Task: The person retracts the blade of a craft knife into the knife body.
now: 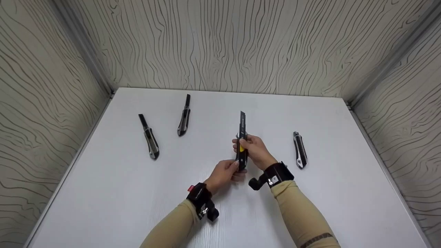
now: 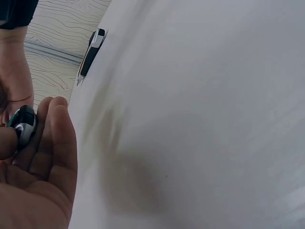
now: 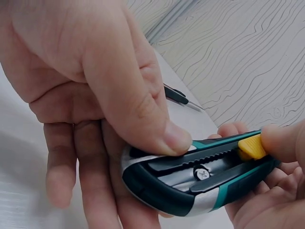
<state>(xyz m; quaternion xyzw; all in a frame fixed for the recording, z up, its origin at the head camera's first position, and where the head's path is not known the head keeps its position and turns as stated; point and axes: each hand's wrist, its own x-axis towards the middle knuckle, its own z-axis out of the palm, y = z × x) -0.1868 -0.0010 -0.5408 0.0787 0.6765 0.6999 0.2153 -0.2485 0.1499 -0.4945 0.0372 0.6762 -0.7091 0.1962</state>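
The right hand (image 3: 274, 195), cropped by the right wrist view's edge, hides the front of the utility knife (image 3: 198, 176).

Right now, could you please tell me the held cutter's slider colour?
The slider is yellow, clearest in the right wrist view.

Metal blade (image 1: 243, 119), plastic yellow slider (image 3: 252, 147), smooth tabletop (image 1: 103, 193)

White table (image 1: 113, 206), straight edges.
On it: left utility knife (image 1: 148, 137), far utility knife (image 1: 185, 117), both blades out; right utility knife (image 1: 299, 150).
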